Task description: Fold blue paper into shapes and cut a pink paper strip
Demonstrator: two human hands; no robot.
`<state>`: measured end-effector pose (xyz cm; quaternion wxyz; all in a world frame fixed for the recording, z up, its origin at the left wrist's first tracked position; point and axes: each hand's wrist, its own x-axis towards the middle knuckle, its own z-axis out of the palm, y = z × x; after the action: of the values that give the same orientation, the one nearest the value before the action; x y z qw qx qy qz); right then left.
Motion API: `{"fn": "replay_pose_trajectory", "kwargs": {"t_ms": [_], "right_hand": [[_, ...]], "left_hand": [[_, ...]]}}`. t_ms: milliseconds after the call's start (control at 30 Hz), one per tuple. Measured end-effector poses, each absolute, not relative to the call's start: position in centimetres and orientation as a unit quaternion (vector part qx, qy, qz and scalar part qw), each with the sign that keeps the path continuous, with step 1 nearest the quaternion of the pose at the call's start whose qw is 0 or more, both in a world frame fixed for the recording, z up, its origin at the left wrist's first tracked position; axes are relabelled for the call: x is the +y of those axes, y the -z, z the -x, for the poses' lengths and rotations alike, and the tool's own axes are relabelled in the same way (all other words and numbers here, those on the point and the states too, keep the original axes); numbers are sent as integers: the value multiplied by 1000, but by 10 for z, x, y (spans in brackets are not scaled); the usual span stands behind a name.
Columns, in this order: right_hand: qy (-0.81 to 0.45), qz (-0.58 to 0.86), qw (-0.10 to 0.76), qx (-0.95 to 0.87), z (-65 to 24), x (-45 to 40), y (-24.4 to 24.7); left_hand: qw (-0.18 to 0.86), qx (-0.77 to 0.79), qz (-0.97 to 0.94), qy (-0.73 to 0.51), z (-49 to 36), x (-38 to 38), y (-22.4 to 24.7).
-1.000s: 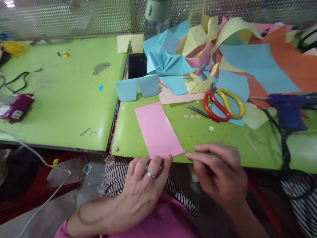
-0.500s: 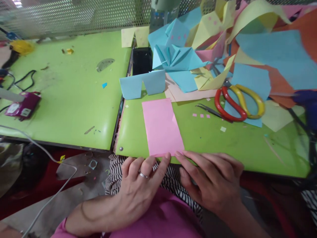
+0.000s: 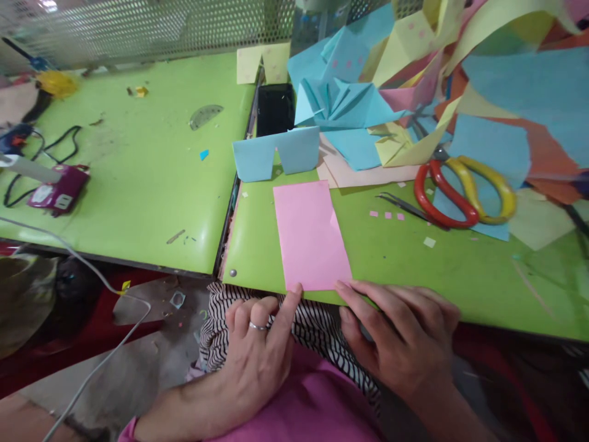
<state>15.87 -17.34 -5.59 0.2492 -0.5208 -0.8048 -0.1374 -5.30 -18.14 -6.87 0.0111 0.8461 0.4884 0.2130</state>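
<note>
A sheet of pink paper [image 3: 313,236] lies flat on the green table, its near edge close to the table's front edge. With its index finger stretched out, my left hand [image 3: 264,344] touches the paper's near left corner; the other fingers curl loosely and a ring shows on one. My right hand [image 3: 402,334] has its fingers stretched out, the index fingertip resting on the near right corner. Neither hand grips anything. To the paper's right lie tweezers [image 3: 407,209], scissors with red and yellow handles [image 3: 464,190], and small pink paper squares [image 3: 388,215].
Behind the pink sheet stands a folded blue paper [image 3: 257,159] with a notch. A black phone-like object [image 3: 275,109] lies beyond it. Blue folded paper [image 3: 340,101] and other coloured sheets pile up at the right. A purple adapter [image 3: 59,189] and a protractor [image 3: 205,116] are on the left table.
My left index finger has slid left along the paper's near edge to its corner. The right hand stays at the right corner. The whole view has shifted slightly.
</note>
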Motion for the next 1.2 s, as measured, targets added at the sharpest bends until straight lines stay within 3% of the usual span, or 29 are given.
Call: {"fn": "replay_pose_trajectory", "kwargs": {"t_ms": [200,1200], "right_hand": [[97,540,295,-783,-165,-178,58],[-62,587,234,-772,-156,-151,29]], "left_hand": [[-2,484,-845,-226,54,-180,68],[-36,420,-883,-208,63,-157,49]]}}
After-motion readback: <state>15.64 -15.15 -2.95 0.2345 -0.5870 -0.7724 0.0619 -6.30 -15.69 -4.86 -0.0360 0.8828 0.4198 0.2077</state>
